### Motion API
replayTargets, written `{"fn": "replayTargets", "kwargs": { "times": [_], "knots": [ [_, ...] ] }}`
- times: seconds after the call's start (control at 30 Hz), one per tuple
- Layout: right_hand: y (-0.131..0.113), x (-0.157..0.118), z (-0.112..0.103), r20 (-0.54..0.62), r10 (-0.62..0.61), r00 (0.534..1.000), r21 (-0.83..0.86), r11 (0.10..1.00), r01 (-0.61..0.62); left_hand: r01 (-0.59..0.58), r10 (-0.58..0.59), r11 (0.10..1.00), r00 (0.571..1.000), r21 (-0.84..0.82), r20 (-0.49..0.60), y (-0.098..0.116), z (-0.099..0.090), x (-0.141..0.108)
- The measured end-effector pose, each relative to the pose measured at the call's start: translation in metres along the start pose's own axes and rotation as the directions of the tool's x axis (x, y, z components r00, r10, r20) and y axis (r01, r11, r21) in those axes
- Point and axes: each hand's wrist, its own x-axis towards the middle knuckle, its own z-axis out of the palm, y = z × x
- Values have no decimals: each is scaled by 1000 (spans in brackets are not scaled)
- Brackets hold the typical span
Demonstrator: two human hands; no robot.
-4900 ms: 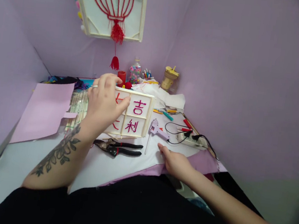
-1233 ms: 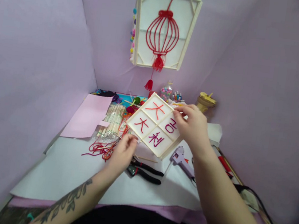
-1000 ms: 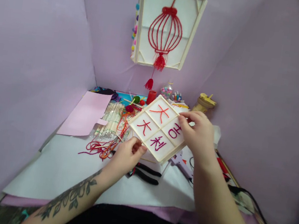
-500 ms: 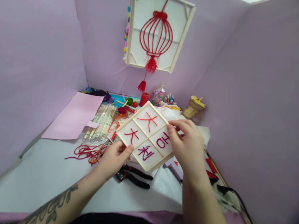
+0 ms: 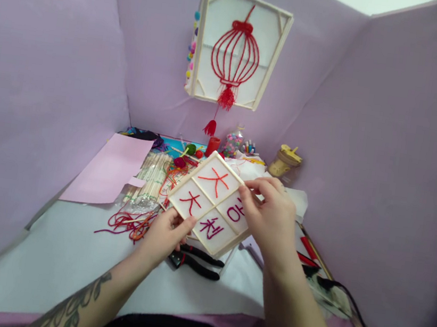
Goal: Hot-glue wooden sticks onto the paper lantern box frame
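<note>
Between my two hands is a square wooden-framed panel (image 5: 213, 206), split by sticks into white squares with red, orange and purple characters. My left hand (image 5: 169, 232) grips its lower left edge, the thumb lying on the front. At the upper right edge, my right hand (image 5: 268, 210) pinches the frame and covers part of one character. Pliers with black handles (image 5: 199, 264) lie on the table just below the panel. Behind my left hand sits a tangle of red and orange yarn (image 5: 130, 223).
A square lantern (image 5: 237, 48) with red yarn decoration hangs ahead. Bundled wooden sticks (image 5: 150, 176) and a pink sheet (image 5: 110, 171) lie at left. A jar of pompoms (image 5: 232, 143), a red cup (image 5: 213, 145) and a yellowish cup (image 5: 283, 161) stand at the back.
Both hands keep their hold on the panel, which has tilted very slightly. The whole view has shifted a little, so the hanging lantern appears farther right.
</note>
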Motion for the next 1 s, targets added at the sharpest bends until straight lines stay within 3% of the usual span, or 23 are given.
{"fn": "replayTargets", "kwargs": {
  "times": [0.63, 1.0],
  "knots": [
    [3, -4, -1, -18, -11, 1000, 22, 1000, 11, 18, -16, 995, 1000, -101, 23, 0, -1, -5],
    [-4, -5, -4, 19, -19, 1000, 41, 999, 18, -14, 16, 997, 1000, -70, 26, 1, 0, -5]
  ]
}}
